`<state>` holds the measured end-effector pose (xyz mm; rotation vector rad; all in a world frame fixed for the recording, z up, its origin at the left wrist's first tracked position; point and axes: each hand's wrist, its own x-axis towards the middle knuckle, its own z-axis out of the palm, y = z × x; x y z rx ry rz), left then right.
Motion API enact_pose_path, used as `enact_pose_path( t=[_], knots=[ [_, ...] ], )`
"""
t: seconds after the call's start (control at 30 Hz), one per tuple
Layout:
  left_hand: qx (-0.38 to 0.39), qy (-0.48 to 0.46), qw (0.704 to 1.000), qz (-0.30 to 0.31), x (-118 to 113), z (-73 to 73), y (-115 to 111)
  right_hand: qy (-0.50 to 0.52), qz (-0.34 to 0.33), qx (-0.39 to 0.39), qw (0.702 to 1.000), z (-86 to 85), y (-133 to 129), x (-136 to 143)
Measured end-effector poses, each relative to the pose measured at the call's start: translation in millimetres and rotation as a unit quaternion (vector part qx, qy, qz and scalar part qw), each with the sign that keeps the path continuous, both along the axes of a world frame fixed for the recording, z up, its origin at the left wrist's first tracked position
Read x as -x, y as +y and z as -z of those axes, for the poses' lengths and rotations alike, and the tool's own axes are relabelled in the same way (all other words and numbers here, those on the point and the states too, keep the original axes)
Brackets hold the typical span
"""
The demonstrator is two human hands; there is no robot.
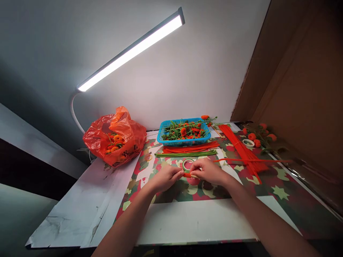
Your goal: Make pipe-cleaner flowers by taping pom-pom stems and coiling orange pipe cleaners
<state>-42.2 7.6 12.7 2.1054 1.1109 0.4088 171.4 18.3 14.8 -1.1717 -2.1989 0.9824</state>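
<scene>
Over the front middle of the table, my left hand (166,177) pinches one end of a short orange fuzzy coil (187,175), which looks like wound pipe cleaner. My right hand (207,171) is closed on the other end, fingertips close to the left thumb. A long orange pipe cleaner (249,161) stretches from the right hand out to the right. What lies inside the coil is hidden by my fingers. Just behind the hands a roll of pale tape (188,162) lies flat. Farther back are green pipe cleaners (186,154) and a row of orange ones (191,147).
A blue basket (184,142) of orange flowers with green stems stands at the back. Left of it slumps a red plastic bag (92,137). At right lie an orange pipe cleaner bundle (237,144), another tape roll (248,143) and orange flowers (252,136). A lit lamp (131,53) hangs above.
</scene>
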Motion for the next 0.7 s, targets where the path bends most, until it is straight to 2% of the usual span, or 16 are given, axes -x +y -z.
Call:
enact_pose_path(
  t=[0.1,0.23,0.4,0.5,0.7],
  knots=[
    [-0.014,0.007,0.999,-0.036,0,2.5,1,-0.047,0.041,-0.115,0.991,0.9,-2,5],
    [0.000,-0.009,0.996,-0.090,-1,4.2,1,-0.061,0.086,-0.220,0.970,2.7,-4,9],
    [-0.026,-0.042,0.985,-0.164,-10,5.7,-1,-0.088,0.126,-0.375,0.914,7.5,-9,15],
    [-0.051,-0.079,0.975,-0.201,-15,7.3,-1,-0.072,0.159,-0.402,0.899,8.8,-13,21],
    [-0.046,-0.192,0.948,-0.251,-17,14.5,-1,0.030,0.190,-0.374,0.907,12.2,-20,29]
  ],
)
